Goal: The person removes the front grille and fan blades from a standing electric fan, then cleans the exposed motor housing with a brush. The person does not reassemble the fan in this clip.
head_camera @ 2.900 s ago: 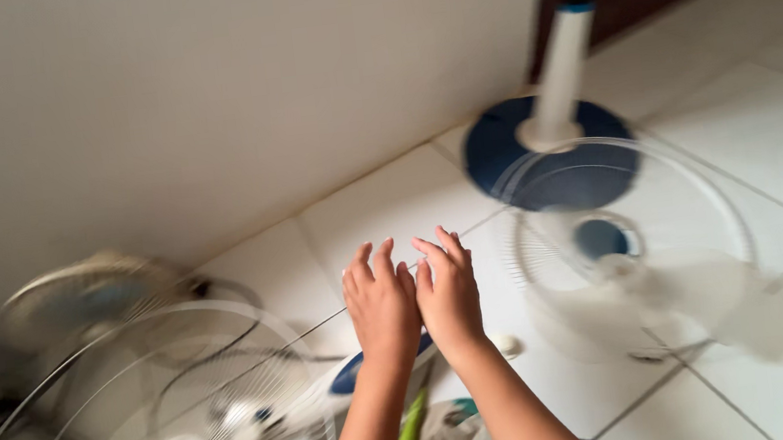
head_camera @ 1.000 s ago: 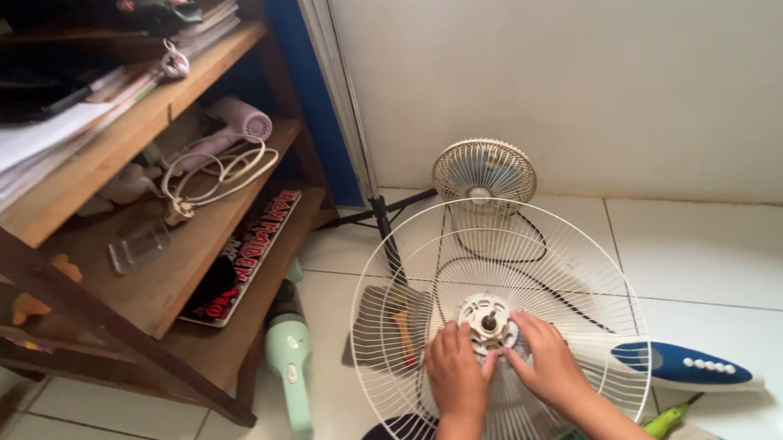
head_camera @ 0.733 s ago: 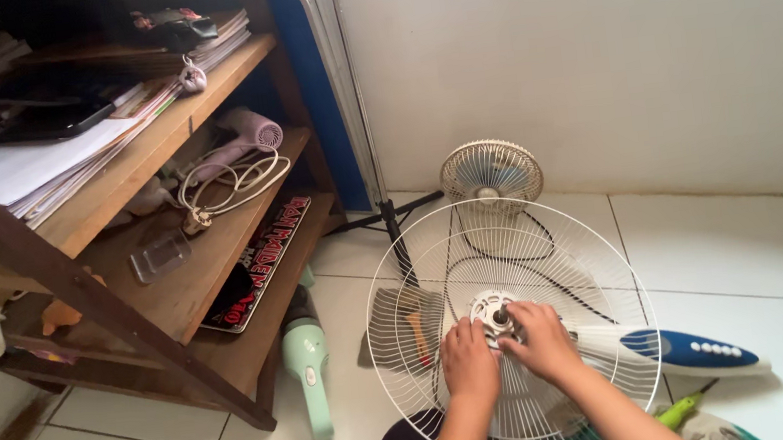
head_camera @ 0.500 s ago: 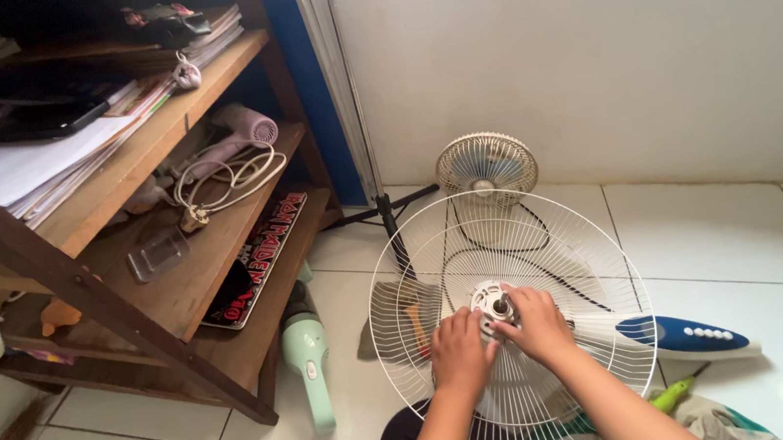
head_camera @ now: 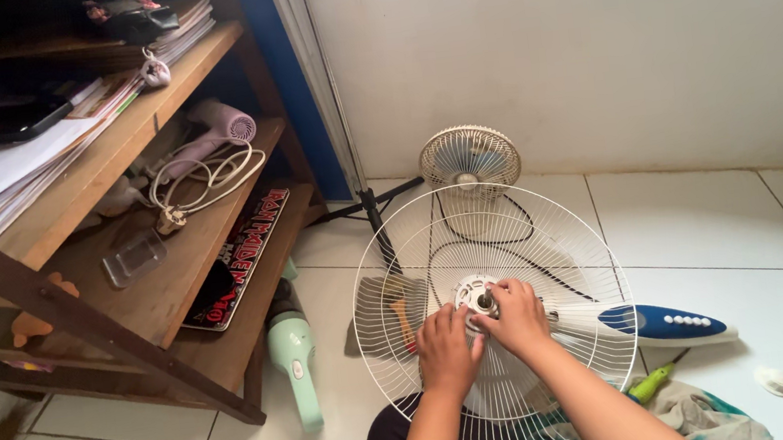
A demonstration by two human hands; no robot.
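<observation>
The big fan guard (head_camera: 550, 231) looks like thin white-coated wire, smooth with a slight sheen, and the hub (head_camera: 472, 295) in its middle reads as matt off-white plastic. The fan's control housing (head_camera: 667, 323) is glossy plastic in blue and white. Glazed white floor tiles (head_camera: 706, 223) give off a soft shine. The shelf unit (head_camera: 152, 277) is brown wood, worn and matt. The small handheld appliance (head_camera: 294, 354) is smooth pale-green plastic. Crumpled cloth (head_camera: 693, 412) lies soft and dull.
</observation>
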